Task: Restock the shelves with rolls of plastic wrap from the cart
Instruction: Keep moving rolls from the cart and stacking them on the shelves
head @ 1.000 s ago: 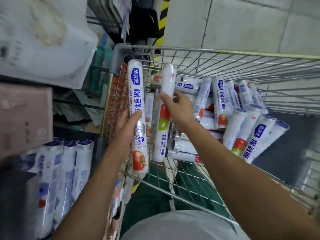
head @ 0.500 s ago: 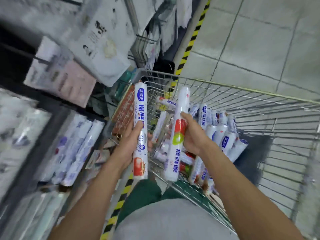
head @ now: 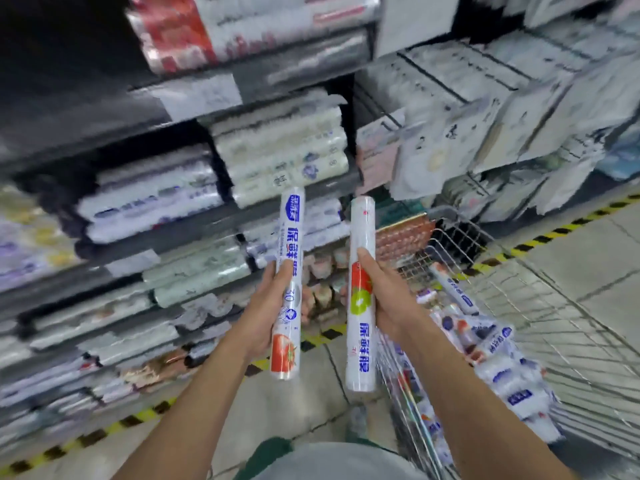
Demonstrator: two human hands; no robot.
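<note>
**Two rolls lifted from the cart and swung toward the shelves**

Since a second earlier, both hands had risen out of the cart and the view had turned left, so shelving filled the frame where wire mesh had been. The left hand (head: 266, 306) wrapped fingers and thumb round the middle of a white, film-sleeved cylindrical roll of plastic wrap with a red tomato print (head: 291, 230). The right hand (head: 386, 299) clamped a matching white roll with a green-and-red fruit print (head: 362, 233) in the same way.

Both rolls stood nearly upright, side by side but apart. They were gripped mid-length, probably so they balanced and could be tipped flat to match the stock. On the dark metal shelves (head: 194, 233) ahead, stacked pale rolls (head: 149, 199) lay horizontally, smeared by motion blur.

The silver wire shopping cart (head: 519, 306) stood to the right, with glossy spare rolls (head: 502, 358) heaped inside. The held rolls looked rigid and slick, so a full wrap-around hold suited them. A yellow-and-black striped line (head: 554, 233) ran along the grey tiled floor.
</note>
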